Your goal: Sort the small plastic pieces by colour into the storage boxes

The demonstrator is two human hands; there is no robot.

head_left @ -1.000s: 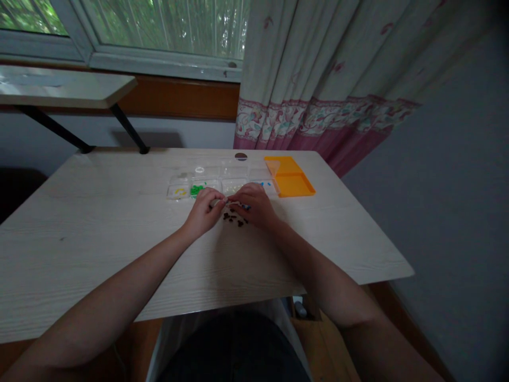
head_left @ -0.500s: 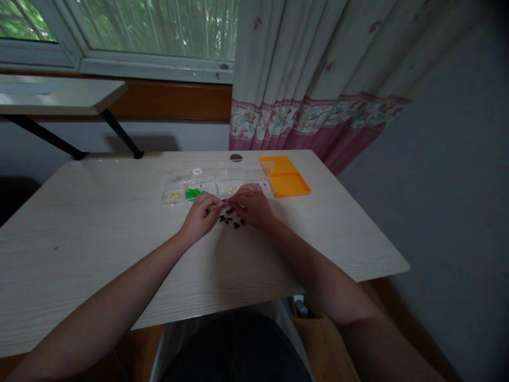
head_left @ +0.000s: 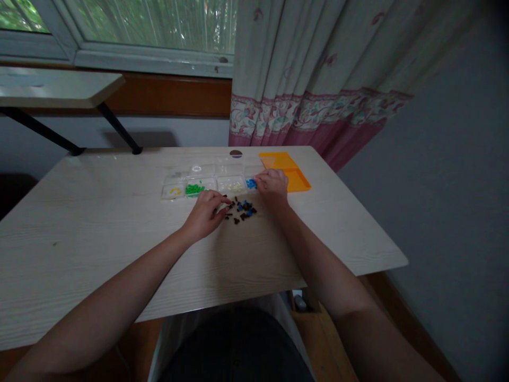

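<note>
My left hand (head_left: 205,213) rests at the left edge of a loose pile of small dark brown pieces (head_left: 243,216). Its thumb and forefinger are apart, with dark bits close to the tips. Blue pieces (head_left: 249,212) lie mixed into that pile. My right hand (head_left: 274,185) is at the right end of a clear plastic divided box (head_left: 217,185), fingertips pinched together over the small blue pieces (head_left: 251,183) there. What those fingertips hold, if anything, is hidden. Other compartments hold green pieces (head_left: 194,189), cream pieces (head_left: 236,186) and a few yellow pieces (head_left: 175,191).
An orange tray (head_left: 298,180) lies right of the clear box, partly behind my right hand. The box's transparent lid (head_left: 204,168) lies open at the back. A round dark spot (head_left: 236,154) marks the table's rear edge. A raised shelf (head_left: 59,87) stands at the left.
My hands, together over the dark pile before, have parted. The right one has moved right and back to the blue compartment; the left has stayed near the pile. Blue pieces now show in the pile.
</note>
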